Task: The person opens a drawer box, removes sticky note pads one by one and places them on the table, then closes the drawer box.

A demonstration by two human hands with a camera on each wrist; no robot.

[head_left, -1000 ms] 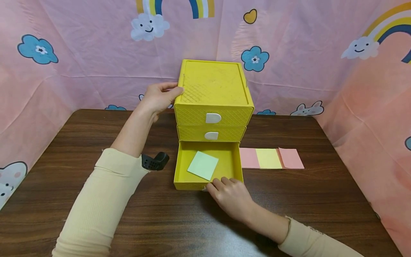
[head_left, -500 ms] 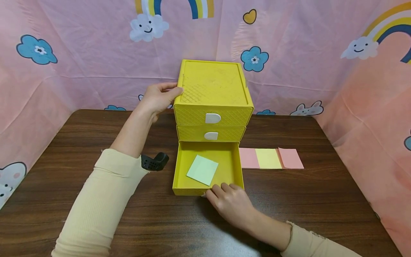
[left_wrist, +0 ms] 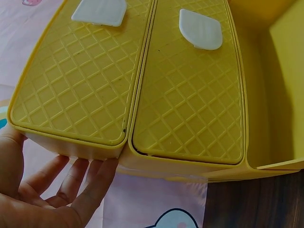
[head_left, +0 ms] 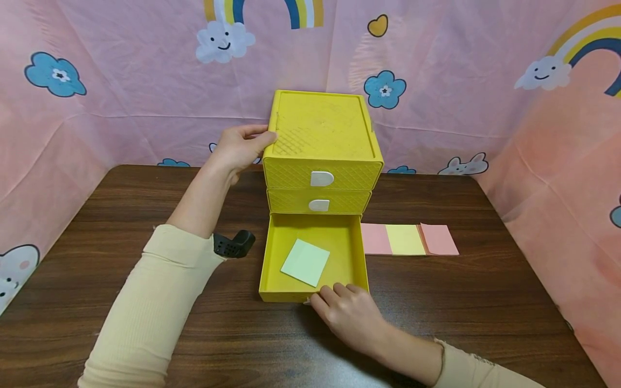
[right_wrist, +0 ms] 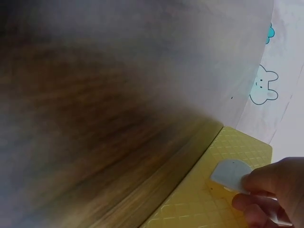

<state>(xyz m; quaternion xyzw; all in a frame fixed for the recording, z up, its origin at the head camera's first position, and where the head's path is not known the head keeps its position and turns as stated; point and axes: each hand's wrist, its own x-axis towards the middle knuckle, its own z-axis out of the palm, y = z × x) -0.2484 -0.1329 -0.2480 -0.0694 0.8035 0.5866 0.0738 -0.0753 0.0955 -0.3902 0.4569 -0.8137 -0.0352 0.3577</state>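
Note:
A yellow plastic drawer unit (head_left: pixel 322 126) with white handles stands at the back of the table. Its bottom drawer (head_left: pixel 346 242) is pulled well out, and a pale green sticky note pad (head_left: pixel 305 262) lies inside. My left hand (head_left: pixel 239 148) holds the unit's upper left edge, thumb over the top and fingers against the side; the left wrist view shows these fingers (left_wrist: pixel 95 183) on the wall. At the drawer's front, my right hand (head_left: pixel 346 318) pinches the white handle (right_wrist: pixel 231 174) between thumb and fingers.
To the right of the unit, pink and yellow sticky notes (head_left: pixel 406 240) lie in a row on the dark wooden table (head_left: pixel 218 328). The upper two drawers are closed. A pink patterned cloth (head_left: pixel 436 118) hangs close behind and at the sides.
My right hand has drawn the bottom drawer further out towards me, and the green sticky note pad has come along with it. My left hand has stayed on the unit.

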